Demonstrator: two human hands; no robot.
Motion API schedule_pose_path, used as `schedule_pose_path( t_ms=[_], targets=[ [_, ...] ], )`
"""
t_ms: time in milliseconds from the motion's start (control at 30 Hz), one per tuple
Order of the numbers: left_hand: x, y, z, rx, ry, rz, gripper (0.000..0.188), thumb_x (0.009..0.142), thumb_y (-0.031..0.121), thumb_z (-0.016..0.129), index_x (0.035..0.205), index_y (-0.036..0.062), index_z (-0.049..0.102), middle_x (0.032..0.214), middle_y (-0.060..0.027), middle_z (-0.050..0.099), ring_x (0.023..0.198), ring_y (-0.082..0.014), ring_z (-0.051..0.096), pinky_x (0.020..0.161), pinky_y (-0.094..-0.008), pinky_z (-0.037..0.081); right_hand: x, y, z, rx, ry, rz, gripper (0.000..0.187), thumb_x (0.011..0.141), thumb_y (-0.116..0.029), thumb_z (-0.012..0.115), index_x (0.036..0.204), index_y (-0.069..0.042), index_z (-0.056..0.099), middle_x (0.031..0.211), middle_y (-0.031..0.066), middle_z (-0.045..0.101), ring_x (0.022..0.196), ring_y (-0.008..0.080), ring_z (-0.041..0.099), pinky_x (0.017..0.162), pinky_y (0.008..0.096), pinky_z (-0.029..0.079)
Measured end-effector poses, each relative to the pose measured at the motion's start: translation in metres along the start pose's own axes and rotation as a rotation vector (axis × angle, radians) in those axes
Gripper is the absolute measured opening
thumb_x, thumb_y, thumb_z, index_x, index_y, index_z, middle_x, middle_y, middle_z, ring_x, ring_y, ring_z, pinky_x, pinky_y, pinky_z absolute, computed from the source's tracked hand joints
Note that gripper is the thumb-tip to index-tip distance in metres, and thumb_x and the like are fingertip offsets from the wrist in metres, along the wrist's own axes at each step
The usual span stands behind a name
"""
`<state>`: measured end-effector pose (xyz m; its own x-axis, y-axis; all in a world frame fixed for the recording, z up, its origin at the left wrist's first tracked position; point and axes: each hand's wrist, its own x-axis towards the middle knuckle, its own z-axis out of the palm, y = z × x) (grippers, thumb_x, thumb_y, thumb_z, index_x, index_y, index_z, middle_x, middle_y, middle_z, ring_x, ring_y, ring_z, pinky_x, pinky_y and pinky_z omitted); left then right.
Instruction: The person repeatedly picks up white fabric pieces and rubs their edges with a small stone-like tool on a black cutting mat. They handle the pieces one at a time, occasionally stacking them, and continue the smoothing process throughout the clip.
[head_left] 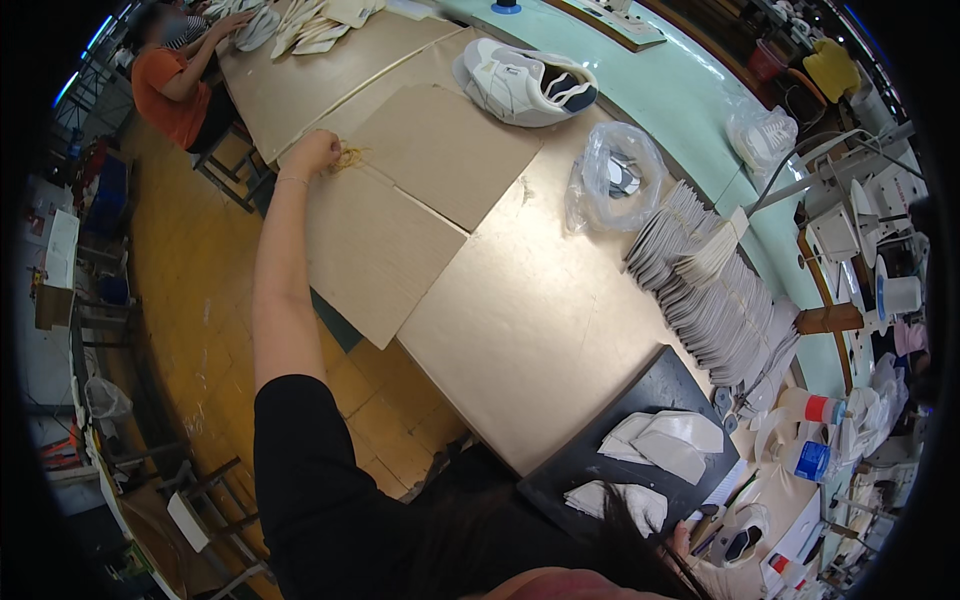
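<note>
At the far edge of the overlapping cardboard sheets [450, 150], the left hand [322, 150] is positioned with the arm fully extended, its fingers curled in narrow at a tangle of yellow strands [352, 158]. The strands lie on the cardboard directly beside the fingertips; the fingertips are too small to make out, so whether any strand is gripped or merely touched cannot be told.

The right hand [683, 540] is largely obscured at the lower right. Only a small part shows near the edge of a black board [570, 480], beyond dark hair [640, 545] that hangs across the foreground. Its state and any contents cannot be determined.

On the board rest two groups of white cut pieces [680, 445]; the nearer group is partly covered by the hair. Beyond it stands a long row of grey pieces [690, 290], packed too tightly to count. A clear plastic bag [590, 195] beside the row holds an item only partly visible through its mouth. One pale shoe [515, 90] lies at the far side of the table. At upper left, a co-worker in orange [170, 95] is partly cut off by the dark lens rim.
</note>
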<state>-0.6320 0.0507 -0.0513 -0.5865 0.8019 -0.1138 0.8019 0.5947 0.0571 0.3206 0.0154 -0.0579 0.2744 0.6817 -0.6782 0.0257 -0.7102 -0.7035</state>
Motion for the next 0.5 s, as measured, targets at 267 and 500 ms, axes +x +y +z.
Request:
schedule_pose_path(
  t_ms=[267, 500],
  targets=[
    [0.012, 0.015, 0.01, 0.304, 0.025, -0.009, 0.013, 0.078, 0.009, 0.065, 0.086, 0.0013, 0.07, 0.091, -0.0199, 0.068, 0.089, -0.0351, 0.066, 0.081, -0.0437, 0.052, 0.022, 0.025, -0.029, -0.035, -0.027, -0.093, 0.027, 0.094, -0.038, 0.06, 0.077, -0.021, 0.047, 0.053, -0.0056, 0.035, 0.041, 0.0074, 0.036, 0.035, 0.025, 0.023],
    [-0.002, 0.006, 0.006, -0.195, 0.317, -0.077, 0.014, 0.074, 0.011, 0.067, 0.082, -0.0006, 0.062, 0.077, -0.0163, 0.065, 0.076, -0.0307, 0.066, 0.07, -0.0378, 0.052, 0.004, 0.018, -0.011, 0.018, -0.042, -0.08, 0.029, 0.093, -0.04, 0.061, 0.075, -0.022, 0.046, 0.051, -0.0064, 0.034, 0.037, 0.0076, 0.033, 0.034, 0.0262, 0.022]
  ],
)
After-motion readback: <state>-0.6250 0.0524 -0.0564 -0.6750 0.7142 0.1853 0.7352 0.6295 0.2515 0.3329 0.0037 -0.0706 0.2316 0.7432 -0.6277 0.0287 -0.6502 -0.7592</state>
